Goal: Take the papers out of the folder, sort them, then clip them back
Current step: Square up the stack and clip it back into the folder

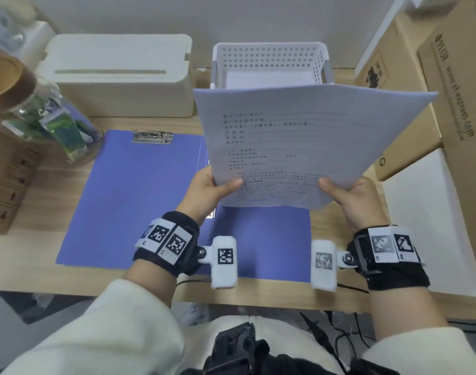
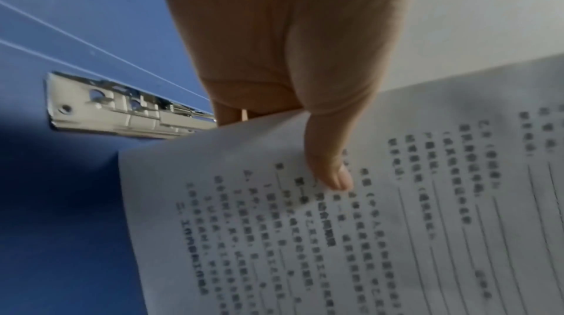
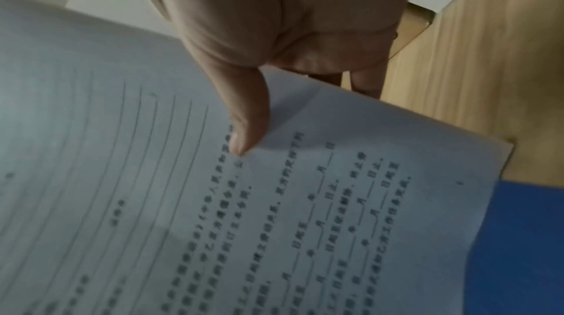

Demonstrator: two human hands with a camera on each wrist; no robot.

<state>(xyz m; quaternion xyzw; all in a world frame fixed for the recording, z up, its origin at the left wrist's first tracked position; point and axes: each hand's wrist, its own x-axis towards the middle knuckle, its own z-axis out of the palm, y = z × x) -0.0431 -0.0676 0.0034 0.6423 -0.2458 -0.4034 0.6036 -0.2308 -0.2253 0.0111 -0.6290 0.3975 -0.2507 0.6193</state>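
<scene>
The left hand (image 1: 204,189) and right hand (image 1: 351,197) pinch the papers (image 1: 307,142) by their lower corners, raised toward one o'clock above the open folder (image 1: 139,201). The light, floppy sheets need edge grips.

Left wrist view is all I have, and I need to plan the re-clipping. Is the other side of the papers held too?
Observer: Yes, the right hand pinches the papers at their near right edge, thumb on top.
Operator: Is the folder fully open?
Observer: Yes, the blue folder lies open and flat on the desk under the raised papers.
Operator: Anything behind the folder?
Observer: A white perforated basket stands just beyond the papers.
</scene>
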